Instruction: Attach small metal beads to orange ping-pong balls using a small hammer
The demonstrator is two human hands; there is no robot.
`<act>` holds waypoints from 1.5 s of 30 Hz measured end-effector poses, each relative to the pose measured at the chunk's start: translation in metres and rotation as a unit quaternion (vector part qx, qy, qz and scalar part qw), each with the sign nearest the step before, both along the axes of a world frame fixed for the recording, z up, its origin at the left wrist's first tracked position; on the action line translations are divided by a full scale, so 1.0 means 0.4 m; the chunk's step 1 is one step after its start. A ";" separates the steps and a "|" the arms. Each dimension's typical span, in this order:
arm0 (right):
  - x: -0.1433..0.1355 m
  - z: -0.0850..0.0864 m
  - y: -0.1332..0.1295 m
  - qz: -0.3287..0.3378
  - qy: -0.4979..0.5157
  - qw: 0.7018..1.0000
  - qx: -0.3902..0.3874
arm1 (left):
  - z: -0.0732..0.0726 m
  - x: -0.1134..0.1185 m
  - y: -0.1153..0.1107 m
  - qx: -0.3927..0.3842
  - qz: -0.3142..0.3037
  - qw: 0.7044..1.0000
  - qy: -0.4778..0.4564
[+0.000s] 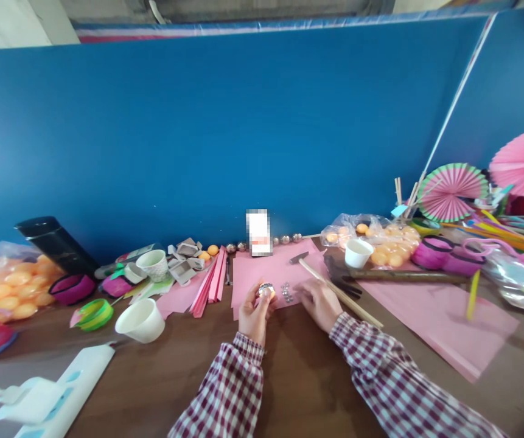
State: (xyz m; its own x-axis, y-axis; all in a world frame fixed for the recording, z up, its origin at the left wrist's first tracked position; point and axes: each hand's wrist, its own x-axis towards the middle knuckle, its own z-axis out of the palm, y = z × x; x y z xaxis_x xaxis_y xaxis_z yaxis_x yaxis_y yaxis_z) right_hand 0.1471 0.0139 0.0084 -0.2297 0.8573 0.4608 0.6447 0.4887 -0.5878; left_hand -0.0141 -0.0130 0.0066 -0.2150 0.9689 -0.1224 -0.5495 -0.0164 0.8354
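Observation:
Between the fingertips of my left hand (254, 313) is a small ball (267, 290), orange low down and covered with shiny silver on top. My right hand (321, 303) rests low over the pink paper (262, 271), its fingers loosely bent and apart, with nothing visible in them. Just left of those fingertips lie several small silver pieces (286, 292), too small to make out exactly. Along the paper's far edge sits a row of silver balls (284, 239). A small blurred white card or box (258, 228) stands among them.
A hammer (403, 275), wooden sticks (341, 295) and a white cup (358, 252) lie to the right, beside bagged orange balls (394, 246). Leftward are a white bowl (140, 320), folded pink strips (211, 280) and a power strip (74, 389). A blue partition (243, 121) rises behind.

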 end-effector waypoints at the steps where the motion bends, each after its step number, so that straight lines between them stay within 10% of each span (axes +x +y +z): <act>1: -0.003 0.001 -0.004 0.010 -0.030 0.999 0.009 | -0.001 0.000 0.000 0.005 -0.003 1.000 -0.007; 14: -0.014 0.004 -0.001 0.048 -0.102 0.994 0.012 | -0.005 0.000 -0.001 0.003 -0.028 0.998 -0.052; 37: -0.055 0.028 -0.041 0.088 0.258 0.956 -0.110 | 0.007 0.004 -0.011 0.015 -0.058 0.998 -0.018; 45: -0.057 0.023 -0.039 0.101 0.373 0.892 -0.236 | 0.003 0.008 -0.010 0.025 -0.073 0.997 0.013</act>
